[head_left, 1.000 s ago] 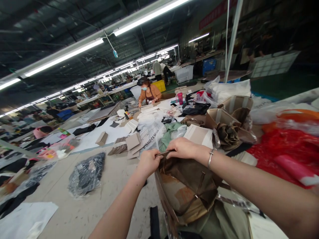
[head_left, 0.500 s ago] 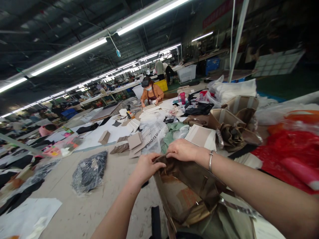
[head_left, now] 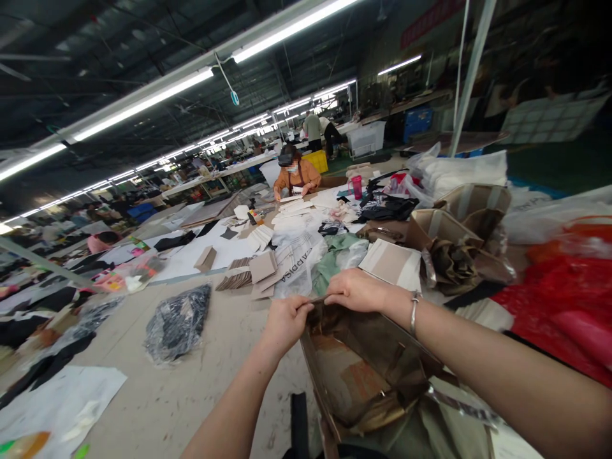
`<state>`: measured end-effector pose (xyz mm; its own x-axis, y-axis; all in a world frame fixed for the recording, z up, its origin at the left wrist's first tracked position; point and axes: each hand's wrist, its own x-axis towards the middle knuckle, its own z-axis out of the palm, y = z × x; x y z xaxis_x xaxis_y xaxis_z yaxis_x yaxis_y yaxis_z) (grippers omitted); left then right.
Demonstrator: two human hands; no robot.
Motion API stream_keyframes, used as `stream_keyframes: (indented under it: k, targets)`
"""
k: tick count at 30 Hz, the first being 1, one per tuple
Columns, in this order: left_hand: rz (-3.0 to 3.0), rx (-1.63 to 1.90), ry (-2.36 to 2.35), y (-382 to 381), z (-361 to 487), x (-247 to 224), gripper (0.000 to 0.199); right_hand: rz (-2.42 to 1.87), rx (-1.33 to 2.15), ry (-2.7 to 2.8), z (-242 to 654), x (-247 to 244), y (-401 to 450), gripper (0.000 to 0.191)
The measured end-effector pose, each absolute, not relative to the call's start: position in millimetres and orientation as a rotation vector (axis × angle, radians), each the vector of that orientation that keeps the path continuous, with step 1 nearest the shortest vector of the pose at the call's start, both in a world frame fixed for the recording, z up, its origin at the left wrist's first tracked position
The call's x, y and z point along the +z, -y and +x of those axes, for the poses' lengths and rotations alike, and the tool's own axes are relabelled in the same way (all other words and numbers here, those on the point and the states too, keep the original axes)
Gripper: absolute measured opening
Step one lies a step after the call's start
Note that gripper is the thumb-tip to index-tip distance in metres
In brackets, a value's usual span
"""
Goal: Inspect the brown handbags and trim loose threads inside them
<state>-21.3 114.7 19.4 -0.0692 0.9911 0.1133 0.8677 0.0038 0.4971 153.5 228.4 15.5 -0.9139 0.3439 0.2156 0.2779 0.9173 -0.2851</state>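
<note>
A brown bag point(head_left: 373, 338) with a shiny lining lies open in front of me, its far rim raised toward my fingers. My left hand point(head_left: 289, 319) pinches the rim at its far left corner, thumb on top. Just to the right, my right hand point(head_left: 354, 290) is closed on the same rim, fingers curled over it; a metal bangle circles that wrist. Reddish print shows on a flat brown surface inside the bag. Folds of the lining hide the rest of the inside. Beside the bag's left edge lies a black strip point(head_left: 299, 424).
Left on the table point(head_left: 229, 382) is a plastic-wrapped dark bundle point(head_left: 178, 324). Beyond my hands are stacked brown card pieces point(head_left: 264, 268) and a printed clear bag point(head_left: 299, 261). More brown bags point(head_left: 444, 229) and red plastic point(head_left: 564, 306) crowd the right. A co-worker point(head_left: 297, 173) sits across.
My left thumb and fingers have closed onto the bag's rim, where the thumb stood out before. My right hand keeps its hold. The whole view has shifted slightly.
</note>
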Motion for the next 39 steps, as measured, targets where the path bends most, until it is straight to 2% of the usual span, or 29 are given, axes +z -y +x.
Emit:
stream_keyframes:
  k: [8,12,14,16,18,20,25,29,32,37,39]
  targets:
    - [1.911,0.694,-1.99,-109.7,-26.3,16.4,0.021,-0.373,0.68,2.711,146.6,6.2,-230.0,0.03]
    - [1.926,0.679,-2.054,-108.4,-25.6,16.2,0.021,-0.403,1.161,2.539,151.1,3.8,-230.4,0.044]
    - [1.928,0.65,-2.098,-107.3,-25.2,16.9,0.022,-0.512,1.49,2.294,157.6,2.5,-232.0,0.053]
    - [1.935,0.631,-2.121,-105.7,-24.9,17.4,0.023,-0.665,1.671,2.031,164.5,0.8,-234.1,0.058]
    - [1.948,0.617,-2.131,-104.1,-24.1,17.4,0.023,-0.77,1.651,1.93,169.3,-0.9,-234.7,0.059]
    - [1.948,0.605,-2.155,-102.9,-23.1,17.3,0.024,-0.786,1.477,2.018,170.6,-2.1,-232.4,0.053]
    - [1.968,0.603,-2.167,-102.5,-21.2,16.4,0.023,-0.669,0.99,2.304,162.2,0.5,-220.3,0.024]
    - [1.973,0.63,-2.154,-101.1,-20.6,14.8,0.023,-0.678,0.837,2.386,153.4,2.6,-215.5,0.022]
    - [1.953,0.658,-2.163,-98.3,-20.2,13.7,0.024,-0.835,0.97,2.295,148.2,-1.9,-214.0,0.026]
    - [1.92,0.67,-2.202,-93.9,-20.0,11.6,0.025,-1.047,1.459,1.937,146.5,-8.6,-216.5,0.038]
    - [1.933,0.677,-2.204,-93.6,-19.9,10.1,0.025,-1.043,1.488,1.844,148.5,-5.3,-218.1,0.042]
